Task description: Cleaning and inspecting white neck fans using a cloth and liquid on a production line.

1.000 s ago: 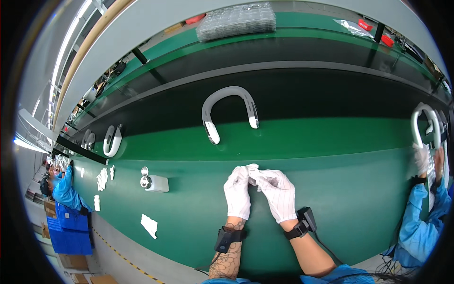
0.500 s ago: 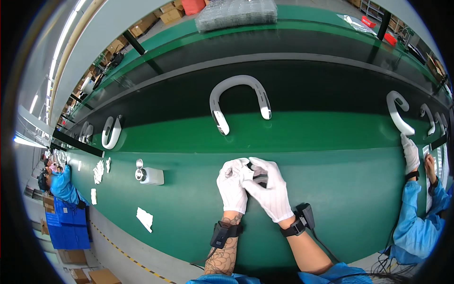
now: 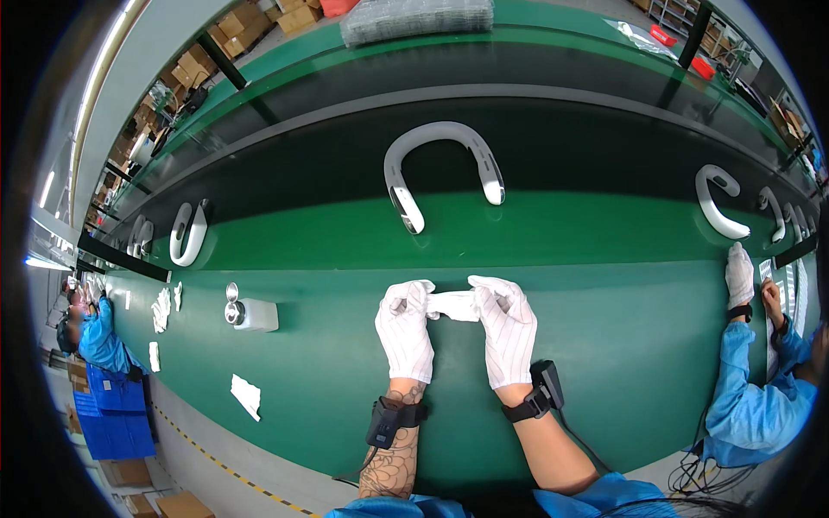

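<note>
A white wiping cloth (image 3: 455,306) stretches sideways between my two gloved hands, low over the green worktable. Its left end is pinched by my left hand (image 3: 406,324), the fingers curled in. The other end sits in the closed fingers of my right hand (image 3: 507,324). Both hands wear white striped gloves. Beyond them, on the green belt, lies a white and grey U-shaped neckband device (image 3: 445,132), its two ends toward me. Neither hand touches it.
Left on the table stand a white bottle with a metal lid (image 3: 256,315), a crumpled white cloth (image 3: 246,396) and white gloves (image 3: 161,311). More neckbands (image 3: 189,235) lie along the belt, one (image 3: 715,203) near a co-worker's gloved hand (image 3: 739,276) at right. Black posts rise from the table.
My hands were close together, bunching the cloth; they have drawn apart and the cloth is now spread between them. The whole view has shifted slightly.
</note>
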The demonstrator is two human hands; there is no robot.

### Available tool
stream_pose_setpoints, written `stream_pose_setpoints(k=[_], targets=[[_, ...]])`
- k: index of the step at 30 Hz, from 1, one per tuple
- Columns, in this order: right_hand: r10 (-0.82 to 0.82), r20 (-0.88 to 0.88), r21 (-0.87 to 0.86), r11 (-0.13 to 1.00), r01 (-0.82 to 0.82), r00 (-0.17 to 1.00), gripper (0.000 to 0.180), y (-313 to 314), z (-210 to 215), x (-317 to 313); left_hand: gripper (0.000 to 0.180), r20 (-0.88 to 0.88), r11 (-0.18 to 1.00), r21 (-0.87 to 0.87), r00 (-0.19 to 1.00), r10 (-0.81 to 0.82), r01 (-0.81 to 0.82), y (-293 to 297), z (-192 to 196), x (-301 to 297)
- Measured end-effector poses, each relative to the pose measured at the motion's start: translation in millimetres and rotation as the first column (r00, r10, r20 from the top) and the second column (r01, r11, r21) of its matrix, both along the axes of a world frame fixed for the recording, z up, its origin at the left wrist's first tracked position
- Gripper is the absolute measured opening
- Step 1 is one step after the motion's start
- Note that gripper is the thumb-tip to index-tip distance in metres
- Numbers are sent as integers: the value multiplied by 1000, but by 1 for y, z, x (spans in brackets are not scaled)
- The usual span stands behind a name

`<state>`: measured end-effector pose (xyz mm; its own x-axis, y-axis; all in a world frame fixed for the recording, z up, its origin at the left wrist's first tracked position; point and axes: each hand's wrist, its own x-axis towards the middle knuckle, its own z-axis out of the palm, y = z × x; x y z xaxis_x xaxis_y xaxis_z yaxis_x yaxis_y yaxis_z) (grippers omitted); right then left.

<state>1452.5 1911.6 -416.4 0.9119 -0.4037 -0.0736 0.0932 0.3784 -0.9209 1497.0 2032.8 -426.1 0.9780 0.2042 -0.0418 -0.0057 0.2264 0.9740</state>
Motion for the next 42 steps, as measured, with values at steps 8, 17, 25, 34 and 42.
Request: stream_pose_setpoints(k=[8, 17, 25, 34, 42], targets=[[-103, 69, 4, 995, 103, 992, 21, 5, 6, 7, 40, 197, 936, 30, 916, -349, 350, -4, 0, 0], [-228, -23, -164, 961, 221, 974, 28, -15, 4, -1, 22, -16, 759, -234, 778, -628, 608, -22, 8, -9], [-102, 2, -117, 988, 102, 995, 26, 13, -4, 4, 32, 10, 810, -314, 855, -518, 495, 4, 13, -18], [2, 28, -177, 984, 3, 1000, 13, 13, 1, 3, 19, 42, 881, -278, 921, -386, 382, -4, 12, -8], [-44, -22, -248, 968, 37, 999, 17, 21, -14, 6, 27, 19, 956, -25, 956, -292, 292, 5, 1, -8]])
